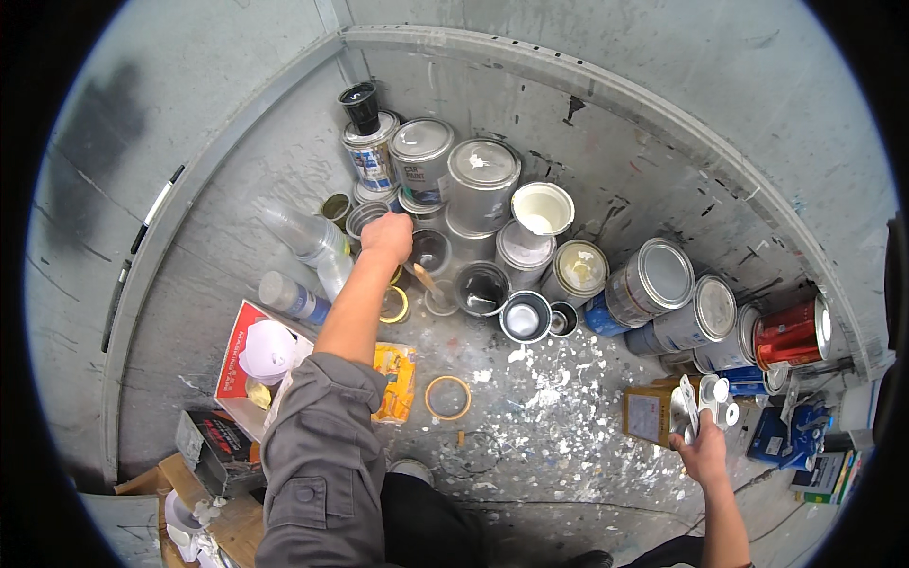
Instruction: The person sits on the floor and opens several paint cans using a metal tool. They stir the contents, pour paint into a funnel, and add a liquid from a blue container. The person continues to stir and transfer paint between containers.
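My left hand reaches across the cluster of cans, its fingers curled closed beside the rim of an open metal can. Whatever it grips is hidden under the knuckles. Just right of it are a dark open can and a wooden stick leaning at a slant. Over on the right, my right hand is closed around the lower end of a flat pale-metal piece. That piece overlaps a gold rectangular tin with a pale label; I cannot tell whether they are joined.
Paint cans line the curved wall, some stacked; a white-lined cup stands atop one. A yellow tape roll and an orange packet lie on the paint-spattered floor. A red-and-white box is at left, a red can at right.
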The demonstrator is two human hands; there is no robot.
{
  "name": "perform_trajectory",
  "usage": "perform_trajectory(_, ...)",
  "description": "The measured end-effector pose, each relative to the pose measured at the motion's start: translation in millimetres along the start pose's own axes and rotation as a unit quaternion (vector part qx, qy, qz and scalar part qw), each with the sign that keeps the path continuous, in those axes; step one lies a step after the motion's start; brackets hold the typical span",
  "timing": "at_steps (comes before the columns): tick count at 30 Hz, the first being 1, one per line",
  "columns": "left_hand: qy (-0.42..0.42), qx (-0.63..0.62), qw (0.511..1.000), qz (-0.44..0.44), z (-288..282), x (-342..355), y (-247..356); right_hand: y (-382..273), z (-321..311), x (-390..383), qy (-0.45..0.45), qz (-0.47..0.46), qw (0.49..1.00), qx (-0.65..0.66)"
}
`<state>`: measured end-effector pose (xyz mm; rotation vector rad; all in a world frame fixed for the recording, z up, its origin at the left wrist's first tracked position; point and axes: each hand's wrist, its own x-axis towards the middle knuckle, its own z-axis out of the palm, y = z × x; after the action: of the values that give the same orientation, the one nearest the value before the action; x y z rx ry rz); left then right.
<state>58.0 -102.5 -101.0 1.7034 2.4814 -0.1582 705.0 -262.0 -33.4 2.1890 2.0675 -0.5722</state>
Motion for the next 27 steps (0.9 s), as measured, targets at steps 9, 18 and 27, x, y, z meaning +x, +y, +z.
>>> perform_trajectory(9, -0.023, -0.033, 0.999, 0.025, -8, -15, -2, 0, 1, 1, 0.004, 0.003, 1.000, -0.020)
perform_trajectory(18, 0.098, -0.117, 0.988, 0.025, -22, -28, -3, -2, -1, 0, -0.003, -0.003, 1.000, -0.015)
perform_trajectory(27, 0.092, -0.362, 0.919, 0.126, -97, -50, 104, -5, -5, -4, -0.003, -0.002, 1.000, -0.018)
